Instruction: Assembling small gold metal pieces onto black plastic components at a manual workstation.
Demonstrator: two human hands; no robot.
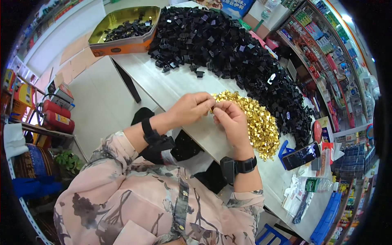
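Observation:
My left hand (192,108) and my right hand (231,120) meet over the near edge of the table, fingertips pinched close together. Between them is something small that the fingers mostly hide; a dark bit shows at the tips, but I cannot make out its kind. Just beyond my right hand spreads a heap of small shiny gold pieces (261,126). Behind it a large pile of small black plastic pieces (212,41) curves along the table. An open tin (122,49), gold inside and orange outside, holds more black pieces at the far left.
A phone on a blue stand (302,156) and a clear plastic bottle (319,185) are at the table's right. Stocked shelves (326,53) line the right side. Red fire extinguishers (58,118) stand at the left, near a green plant (68,161).

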